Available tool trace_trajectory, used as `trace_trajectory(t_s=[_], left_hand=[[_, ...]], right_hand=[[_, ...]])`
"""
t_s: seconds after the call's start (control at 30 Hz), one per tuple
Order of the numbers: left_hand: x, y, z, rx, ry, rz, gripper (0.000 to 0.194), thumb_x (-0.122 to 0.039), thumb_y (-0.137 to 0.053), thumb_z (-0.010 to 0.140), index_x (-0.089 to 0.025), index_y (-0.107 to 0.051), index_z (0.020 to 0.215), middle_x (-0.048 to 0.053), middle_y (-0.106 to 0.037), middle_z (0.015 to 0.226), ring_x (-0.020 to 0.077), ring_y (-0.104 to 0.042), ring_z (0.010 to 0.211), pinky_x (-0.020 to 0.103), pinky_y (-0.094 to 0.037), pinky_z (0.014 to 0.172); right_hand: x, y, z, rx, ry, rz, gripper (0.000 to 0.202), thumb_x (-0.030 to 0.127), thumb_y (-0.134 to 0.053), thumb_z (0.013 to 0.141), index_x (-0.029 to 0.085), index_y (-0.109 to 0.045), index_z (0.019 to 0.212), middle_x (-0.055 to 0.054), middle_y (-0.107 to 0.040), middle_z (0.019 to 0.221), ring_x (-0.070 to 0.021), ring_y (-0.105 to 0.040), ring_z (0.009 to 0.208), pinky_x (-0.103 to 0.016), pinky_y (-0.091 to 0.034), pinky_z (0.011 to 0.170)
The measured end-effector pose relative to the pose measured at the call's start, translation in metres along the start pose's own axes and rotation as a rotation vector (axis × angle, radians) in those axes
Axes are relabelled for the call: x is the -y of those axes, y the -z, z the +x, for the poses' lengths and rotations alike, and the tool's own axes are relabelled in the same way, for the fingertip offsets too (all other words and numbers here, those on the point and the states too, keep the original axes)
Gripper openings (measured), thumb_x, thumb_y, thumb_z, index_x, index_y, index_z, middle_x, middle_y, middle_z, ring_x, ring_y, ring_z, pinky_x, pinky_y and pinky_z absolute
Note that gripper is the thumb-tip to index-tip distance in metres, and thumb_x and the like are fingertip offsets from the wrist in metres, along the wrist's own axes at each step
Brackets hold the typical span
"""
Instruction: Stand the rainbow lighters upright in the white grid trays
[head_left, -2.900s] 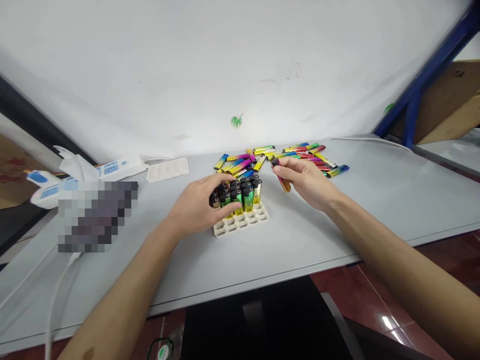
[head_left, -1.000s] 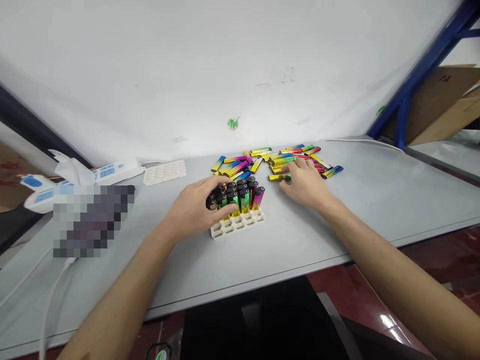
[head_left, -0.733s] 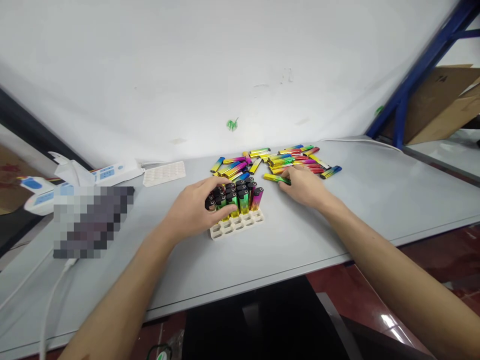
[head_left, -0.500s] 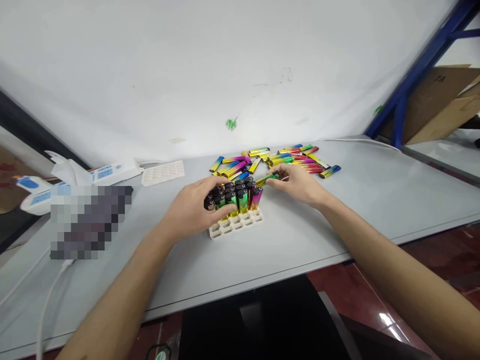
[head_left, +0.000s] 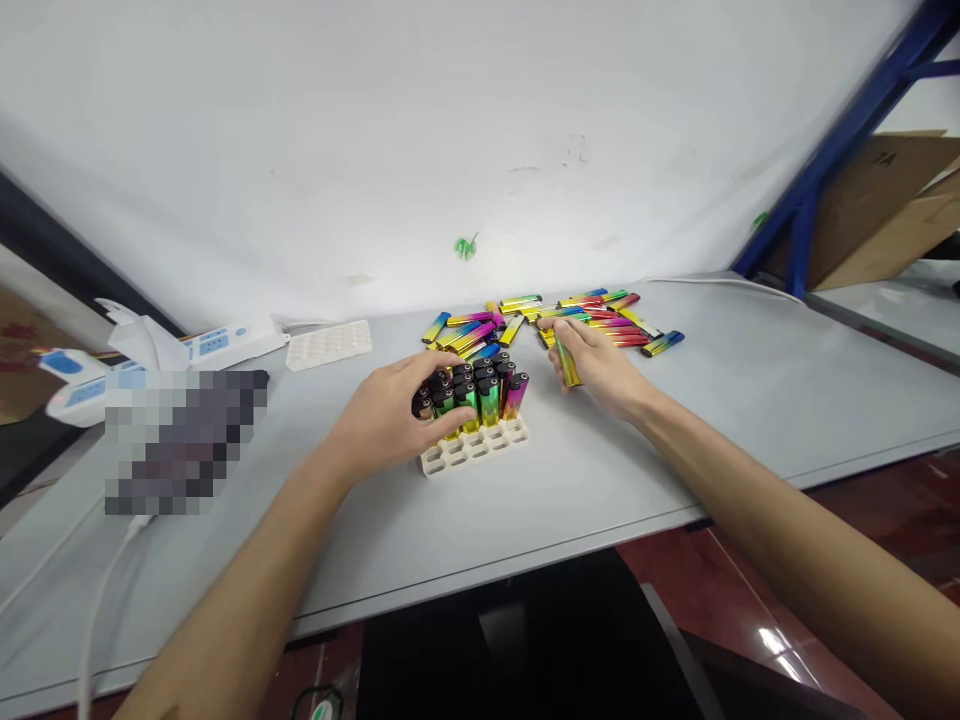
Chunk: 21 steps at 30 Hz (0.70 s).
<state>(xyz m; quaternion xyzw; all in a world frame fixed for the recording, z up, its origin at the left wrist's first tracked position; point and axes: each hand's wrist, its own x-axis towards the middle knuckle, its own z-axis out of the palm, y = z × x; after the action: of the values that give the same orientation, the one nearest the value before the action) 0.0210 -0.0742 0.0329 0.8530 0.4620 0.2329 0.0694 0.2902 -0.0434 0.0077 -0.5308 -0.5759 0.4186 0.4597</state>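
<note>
1. Left hand [head_left: 386, 420] rests on the near-left side of the cream slotted tray [head_left: 474, 447], fingers curled against the upright lighters [head_left: 474, 390] standing in its rear rows.
2. Right hand [head_left: 600, 365] pinches a yellow-green lighter [head_left: 566, 362], held tilted just right of the tray and clear of it.
3. Loose lighter pile [head_left: 555, 318] lies flat on the grey table [head_left: 750, 400] behind the right hand.
4. A spare tray [head_left: 330, 344] sits far left.

Wall [head_left: 420, 130]: white, small green mark | desk [head_left: 750, 390]: pale grey, abuts wall | floor [head_left: 757, 590]: glossy dark red tile | blue metal frame [head_left: 840, 150]: far right | cardboard boxes [head_left: 892, 200]: behind frame
</note>
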Motion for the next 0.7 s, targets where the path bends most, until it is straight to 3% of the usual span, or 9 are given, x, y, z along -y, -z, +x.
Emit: trace_trajectory(t_s=[0.1, 0.2, 0.27, 0.37, 0.47, 0.6, 0.7], left_hand=[[-0.0004, 0.0005, 0.0000, 0.003, 0.003, -0.003, 0.050, -0.054, -0.066, 0.084, -0.024, -0.059, 0.124, 0.005, -0.072, 0.120, 0.0258, -0.069, 0.101, 0.037, -0.053, 0.088], [-0.0005, 0.0006, 0.0001, -0.003, 0.008, -0.006, 0.049, -0.054, -0.066, 0.084, -0.024, -0.059, 0.123, 0.005, -0.072, 0.121, 0.0265, -0.069, 0.102, 0.038, -0.053, 0.089], [-0.0007, 0.0006, 0.0002, -0.006, 0.009, -0.008, 0.049, -0.053, -0.066, 0.084, -0.025, -0.059, 0.122, 0.005, -0.072, 0.121, 0.0266, -0.069, 0.103, 0.038, -0.053, 0.090], [-0.0014, 0.0007, 0.0002, -0.007, 0.009, -0.013, 0.049, -0.053, -0.066, 0.083, -0.024, -0.060, 0.122, 0.005, -0.072, 0.120, 0.0266, -0.069, 0.103, 0.038, -0.053, 0.090], [-0.0021, 0.0012, 0.0002, -0.001, 0.010, -0.013, 0.049, -0.053, -0.066, 0.083, -0.024, -0.060, 0.122, 0.005, -0.073, 0.119, 0.0262, -0.069, 0.100, 0.037, -0.053, 0.086], [-0.0019, 0.0014, 0.0000, 0.004, 0.011, -0.015, 0.048, -0.053, -0.066, 0.084, -0.024, -0.060, 0.123, 0.005, -0.072, 0.119, 0.0257, -0.069, 0.101, 0.037, -0.053, 0.088], [-0.0015, 0.0010, -0.0001, 0.001, 0.009, -0.014, 0.049, -0.053, -0.066, 0.084, -0.024, -0.060, 0.123, 0.005, -0.072, 0.121, 0.0262, -0.068, 0.103, 0.038, -0.053, 0.089]], right_hand=[[0.0032, 0.0002, -0.0031, 0.070, -0.103, 0.140, 0.046, 0.061, -0.043, 0.098, 0.031, -0.053, 0.131, 0.003, -0.042, 0.073, -0.0127, -0.045, 0.055, -0.024, -0.040, 0.044], [0.0048, 0.0004, -0.0044, 0.149, -0.156, 0.192, 0.048, 0.065, -0.045, 0.095, 0.036, -0.050, 0.133, 0.004, -0.037, 0.073, -0.0110, -0.037, 0.050, -0.022, -0.030, 0.040], [0.0040, 0.0005, -0.0033, 0.159, -0.177, 0.210, 0.047, 0.065, -0.049, 0.093, 0.032, -0.054, 0.127, 0.005, -0.034, 0.071, -0.0098, -0.027, 0.047, -0.022, -0.020, 0.039], [0.0014, 0.0005, -0.0002, 0.120, -0.208, 0.232, 0.047, 0.066, -0.049, 0.092, 0.022, -0.062, 0.103, 0.006, -0.029, 0.067, -0.0087, -0.017, 0.046, -0.025, -0.014, 0.041], [-0.0002, 0.0004, 0.0015, 0.091, -0.173, 0.242, 0.045, 0.064, -0.052, 0.091, 0.020, -0.059, 0.087, 0.005, -0.032, 0.070, -0.0073, -0.019, 0.046, -0.025, -0.015, 0.041], [0.0007, -0.0016, -0.0007, 0.090, -0.168, 0.202, 0.037, 0.058, -0.064, 0.087, 0.025, -0.048, 0.092, 0.001, -0.053, 0.081, -0.0086, -0.039, 0.049, -0.023, -0.022, 0.039], [0.0019, -0.0039, -0.0026, 0.139, -0.182, 0.215, 0.041, 0.060, -0.066, 0.085, 0.027, -0.043, 0.093, 0.007, -0.047, 0.065, -0.0087, -0.031, 0.045, -0.022, -0.020, 0.040]])
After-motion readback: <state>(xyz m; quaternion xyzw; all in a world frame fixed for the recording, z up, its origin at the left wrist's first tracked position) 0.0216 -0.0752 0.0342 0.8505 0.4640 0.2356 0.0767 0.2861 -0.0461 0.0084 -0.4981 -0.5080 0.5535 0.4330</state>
